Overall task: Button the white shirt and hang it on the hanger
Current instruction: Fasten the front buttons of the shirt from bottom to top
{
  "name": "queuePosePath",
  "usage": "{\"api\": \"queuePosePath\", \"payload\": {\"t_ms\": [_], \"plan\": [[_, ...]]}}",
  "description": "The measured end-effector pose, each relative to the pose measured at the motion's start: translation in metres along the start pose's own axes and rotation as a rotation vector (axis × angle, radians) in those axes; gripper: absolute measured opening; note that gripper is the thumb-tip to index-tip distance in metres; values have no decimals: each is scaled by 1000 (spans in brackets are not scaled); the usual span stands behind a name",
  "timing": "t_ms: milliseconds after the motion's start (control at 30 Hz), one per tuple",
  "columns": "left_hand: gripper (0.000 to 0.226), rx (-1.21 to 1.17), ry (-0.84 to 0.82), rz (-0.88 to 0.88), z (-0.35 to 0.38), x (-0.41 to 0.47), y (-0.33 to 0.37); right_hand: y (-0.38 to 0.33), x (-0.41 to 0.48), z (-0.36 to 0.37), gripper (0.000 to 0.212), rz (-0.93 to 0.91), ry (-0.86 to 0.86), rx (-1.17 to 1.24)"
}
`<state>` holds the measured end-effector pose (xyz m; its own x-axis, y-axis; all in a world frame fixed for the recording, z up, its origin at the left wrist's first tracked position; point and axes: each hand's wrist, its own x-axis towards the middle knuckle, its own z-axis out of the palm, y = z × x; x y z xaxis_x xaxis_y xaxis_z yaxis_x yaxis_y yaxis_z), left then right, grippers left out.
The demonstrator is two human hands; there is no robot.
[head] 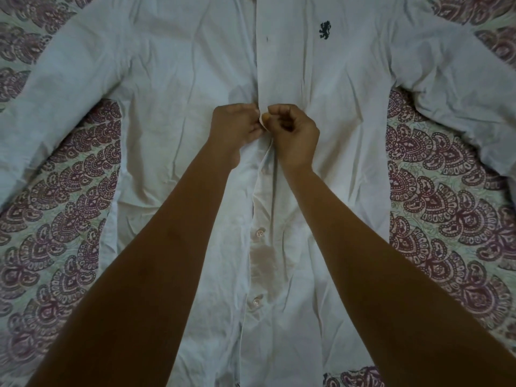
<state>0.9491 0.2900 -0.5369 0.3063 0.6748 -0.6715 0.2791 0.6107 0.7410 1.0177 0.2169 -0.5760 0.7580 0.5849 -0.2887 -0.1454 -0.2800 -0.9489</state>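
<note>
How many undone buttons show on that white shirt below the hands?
2 clearly: one small pale round button midway down the white long-sleeved shirt's open front, another nearer its hem. Others may hide under folds.

The white shirt (181,79) lies front up on the paisley bedspread (446,205), its sleeves spread to either side and a small dark lion emblem (325,29) on its chest. My left hand (236,127) and right hand (293,129) meet at the middle of its front, fingers curled, pinching the two edges together. Nearer me the front gapes, and two buttons (260,233) lie unfastened.
</note>
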Motion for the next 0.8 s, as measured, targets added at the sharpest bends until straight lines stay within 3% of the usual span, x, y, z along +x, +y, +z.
{"api": "queuePosePath", "payload": {"t_ms": [100,267,467,633,800], "plan": [[9,-129,11,-61,3,0,-3,5,-6,12,8,-57,92,-134],[6,-115,129,-122,11,9,-3,6,-7,15,6,-117,128,-217],[12,-68,62,-154,5,14,-1,3,-6,14,14,-135,109,-302],[11,53,125,8,3,22,-16,-12,6,10,10,74,23,-295],[9,614,305,436,13,14,-23,-34,29,-5,14,381,-208,-173]]}}
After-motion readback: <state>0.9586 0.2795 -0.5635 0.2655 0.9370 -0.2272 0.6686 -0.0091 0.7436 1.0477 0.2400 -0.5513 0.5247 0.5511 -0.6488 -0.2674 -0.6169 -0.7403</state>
